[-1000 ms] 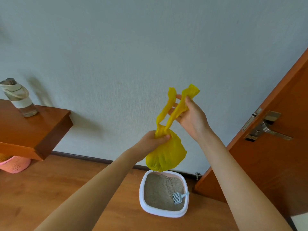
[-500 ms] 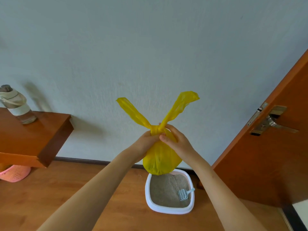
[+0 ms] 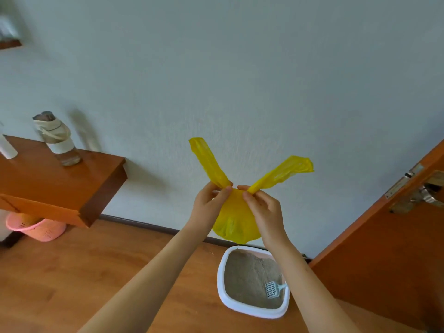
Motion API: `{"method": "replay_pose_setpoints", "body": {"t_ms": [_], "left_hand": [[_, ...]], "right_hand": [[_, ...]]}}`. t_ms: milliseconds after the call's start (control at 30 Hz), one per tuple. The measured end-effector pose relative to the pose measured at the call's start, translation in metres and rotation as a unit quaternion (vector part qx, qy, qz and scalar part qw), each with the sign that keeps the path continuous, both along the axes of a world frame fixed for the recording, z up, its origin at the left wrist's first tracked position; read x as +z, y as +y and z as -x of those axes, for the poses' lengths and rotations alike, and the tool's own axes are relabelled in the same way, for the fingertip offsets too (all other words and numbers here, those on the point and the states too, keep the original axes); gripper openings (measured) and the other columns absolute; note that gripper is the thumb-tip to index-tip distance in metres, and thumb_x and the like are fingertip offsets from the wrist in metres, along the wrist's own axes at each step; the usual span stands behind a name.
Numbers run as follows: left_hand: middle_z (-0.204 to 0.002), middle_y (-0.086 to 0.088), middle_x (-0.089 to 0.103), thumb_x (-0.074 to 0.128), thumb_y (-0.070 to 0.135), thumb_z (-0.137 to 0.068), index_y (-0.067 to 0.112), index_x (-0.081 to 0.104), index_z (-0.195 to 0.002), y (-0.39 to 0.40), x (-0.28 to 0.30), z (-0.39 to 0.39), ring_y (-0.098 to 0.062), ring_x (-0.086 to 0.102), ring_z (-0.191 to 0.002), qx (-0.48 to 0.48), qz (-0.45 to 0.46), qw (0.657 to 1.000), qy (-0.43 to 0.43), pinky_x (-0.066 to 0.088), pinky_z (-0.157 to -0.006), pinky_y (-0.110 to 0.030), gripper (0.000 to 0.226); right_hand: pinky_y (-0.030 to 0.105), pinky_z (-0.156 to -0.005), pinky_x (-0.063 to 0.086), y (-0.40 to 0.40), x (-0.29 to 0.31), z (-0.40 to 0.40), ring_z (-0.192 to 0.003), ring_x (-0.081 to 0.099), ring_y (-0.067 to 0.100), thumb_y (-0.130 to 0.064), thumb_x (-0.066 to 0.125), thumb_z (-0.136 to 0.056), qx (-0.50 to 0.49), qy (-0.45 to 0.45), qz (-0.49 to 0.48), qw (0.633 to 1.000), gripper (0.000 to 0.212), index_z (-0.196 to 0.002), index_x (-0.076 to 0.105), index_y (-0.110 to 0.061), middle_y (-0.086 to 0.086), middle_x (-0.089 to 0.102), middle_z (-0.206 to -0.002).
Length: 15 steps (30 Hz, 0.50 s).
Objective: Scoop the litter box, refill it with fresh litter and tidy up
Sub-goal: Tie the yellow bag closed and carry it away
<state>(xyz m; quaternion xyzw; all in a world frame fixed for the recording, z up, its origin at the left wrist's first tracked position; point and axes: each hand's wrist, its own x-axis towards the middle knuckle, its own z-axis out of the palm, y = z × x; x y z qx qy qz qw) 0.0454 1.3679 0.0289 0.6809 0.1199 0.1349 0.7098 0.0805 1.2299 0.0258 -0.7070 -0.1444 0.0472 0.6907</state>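
I hold a filled yellow plastic bag [image 3: 236, 221] up in front of the wall. My left hand [image 3: 208, 205] pinches the base of its left handle strip and my right hand [image 3: 265, 212] pinches the base of the right one; both strips stick up and outward in a V. Below on the floor stands the white litter box [image 3: 222, 292] with grey litter, and a pale blue slotted scoop [image 3: 274, 289] lies in its right side.
A wooden desk [image 3: 60, 188] juts out at the left with a bottle [image 3: 57, 140] on it. A pink basket [image 3: 36, 228] sits under the desk. An orange wooden door [image 3: 384, 248] with a metal handle [image 3: 422, 193] stands at the right, close to the litter box.
My right hand came down from the raised handles to the bag's neck, and the two strips now spread apart, one in each hand. The view has shifted right and down a little.
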Motion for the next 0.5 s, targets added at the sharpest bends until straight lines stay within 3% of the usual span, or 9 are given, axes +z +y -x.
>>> {"method": "replay_pose_setpoints", "body": {"t_ms": [133, 267, 500], "left_hand": [[-0.099, -0.004, 0.072, 0.057, 0.013, -0.094, 0.019, 0.066, -0.101, 0.005, 0.000, 0.011, -0.015, 0.067, -0.097, 0.039, 0.031, 0.999, -0.012, 0.052, -0.087, -0.028, 0.013], [-0.097, -0.003, 0.073, 0.056, 0.011, -0.095, 0.019, 0.066, -0.100, 0.003, -0.005, 0.028, -0.012, 0.068, -0.091, 0.099, 0.046, 0.994, -0.002, 0.053, -0.078, -0.023, 0.014], [-0.097, 0.001, 0.073, 0.058, 0.013, -0.094, 0.016, 0.067, -0.104, 0.012, -0.019, 0.087, -0.006, 0.066, -0.084, 0.239, 0.042, 0.970, 0.035, 0.050, -0.069, -0.017, 0.014]], "right_hand": [[0.011, -0.076, 0.046, 0.005, -0.002, 0.000, -0.095, 0.065, 0.000, -0.020, 0.061, -0.093, 0.039, 0.000, -0.004, 0.999, 0.016, -0.101, 0.073, -0.014, -0.008, 0.074, -0.095], [0.018, -0.084, 0.049, 0.009, -0.002, 0.005, -0.099, 0.066, 0.007, -0.021, 0.058, -0.094, 0.072, 0.002, -0.026, 0.997, 0.017, -0.100, 0.073, -0.013, -0.003, 0.074, -0.097], [0.045, -0.096, 0.049, 0.039, -0.016, 0.026, -0.097, 0.068, 0.018, -0.021, 0.054, -0.097, 0.180, 0.037, -0.026, 0.983, 0.020, -0.099, 0.072, -0.011, 0.004, 0.075, -0.093]]}}
